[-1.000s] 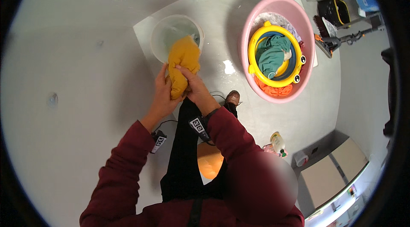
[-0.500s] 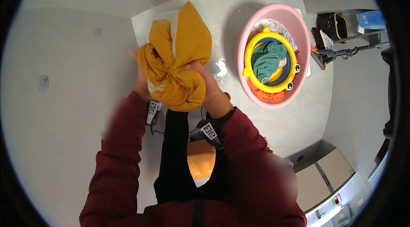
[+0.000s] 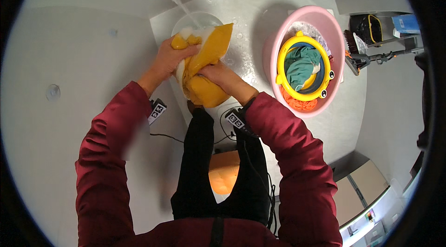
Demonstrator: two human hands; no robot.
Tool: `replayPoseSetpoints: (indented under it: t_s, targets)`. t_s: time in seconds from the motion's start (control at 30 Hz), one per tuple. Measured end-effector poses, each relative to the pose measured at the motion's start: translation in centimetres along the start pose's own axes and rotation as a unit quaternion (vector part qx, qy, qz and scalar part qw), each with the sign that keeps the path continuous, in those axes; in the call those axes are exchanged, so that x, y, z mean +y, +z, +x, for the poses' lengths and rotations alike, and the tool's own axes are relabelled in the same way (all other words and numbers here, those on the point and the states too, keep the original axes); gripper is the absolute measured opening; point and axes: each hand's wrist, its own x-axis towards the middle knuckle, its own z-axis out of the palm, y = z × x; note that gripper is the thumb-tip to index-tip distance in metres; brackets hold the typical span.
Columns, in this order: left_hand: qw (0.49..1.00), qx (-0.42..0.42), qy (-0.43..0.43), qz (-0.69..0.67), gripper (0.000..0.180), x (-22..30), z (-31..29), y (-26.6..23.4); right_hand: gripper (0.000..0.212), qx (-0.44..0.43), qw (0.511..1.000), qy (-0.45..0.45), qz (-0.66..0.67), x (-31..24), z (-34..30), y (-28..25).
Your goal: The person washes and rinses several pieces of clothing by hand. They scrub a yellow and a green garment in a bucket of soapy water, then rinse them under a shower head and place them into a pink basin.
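A mustard-yellow padded garment or cloth (image 3: 207,90) is bunched up between my two hands, with white showing along parts of it. My left hand (image 3: 168,61) is closed around its upper left side, thumb pointing across the fabric. On the right, my right hand (image 3: 225,79) grips its middle, some fingers buried in the folds. Just beyond the cloth is a translucent round basin (image 3: 213,18), partly covered by it. A thin stream of water (image 3: 179,2) falls into this basin from the far left.
To the right stands a pink tub (image 3: 339,56) with suds, orange cloth (image 3: 299,103) and a yellow cartoon-eyed basin (image 3: 280,67) holding green cloth (image 3: 302,63). A broom (image 3: 351,42) and a black bin (image 3: 360,29) are at far right. An orange stool (image 3: 224,177) sits beneath me; cables hang nearby.
The yellow cloth has been lowered and squeezed into a tighter bunch. My left hand has come around onto its upper side. The water stream now shows over the basin.
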Motion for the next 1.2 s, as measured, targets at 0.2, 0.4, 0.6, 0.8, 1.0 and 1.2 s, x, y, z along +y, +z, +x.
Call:
replayPoseSetpoints:
  t_s: [0.2, 0.4, 0.6, 0.8, 1.0, 1.2]
  targets:
    - [0.965, 0.121, 0.065, 0.225, 0.029, -1.6, 2.1, 0.8, 0.04, 0.172, 0.938, 0.047, -0.298, 0.7, 1.2, 0.5]
    - [0.982, 0.07, -0.019, -0.173, 0.037, -2.8, 1.0, 0.8, 0.039, 0.158, 0.904, 0.1, -0.385, -0.3, 0.9, 0.4]
    - [0.998, 0.023, -0.023, -0.061, 0.044, -1.9, -1.8, 0.5, 0.053, 0.153, 0.858, 0.062, -0.486, -0.7, -0.8, 2.8]
    - [0.975, 0.189, -0.017, -0.118, 0.031, -2.5, -1.4, 0.7, 0.065, 0.137, 0.835, -0.068, -0.528, -1.9, -2.7, 2.5]
    - [0.945, 0.224, 0.192, 0.139, 0.024, -0.7, -5.4, 2.8, 0.052, 0.283, 0.932, 0.05, 0.22, 0.5, -5.0, -2.2]
    - [0.949, 0.063, 0.302, 0.07, 0.024, -1.2, -6.5, 4.4, 0.051, 0.077, 0.807, -0.034, 0.585, 2.0, -5.7, -0.3]
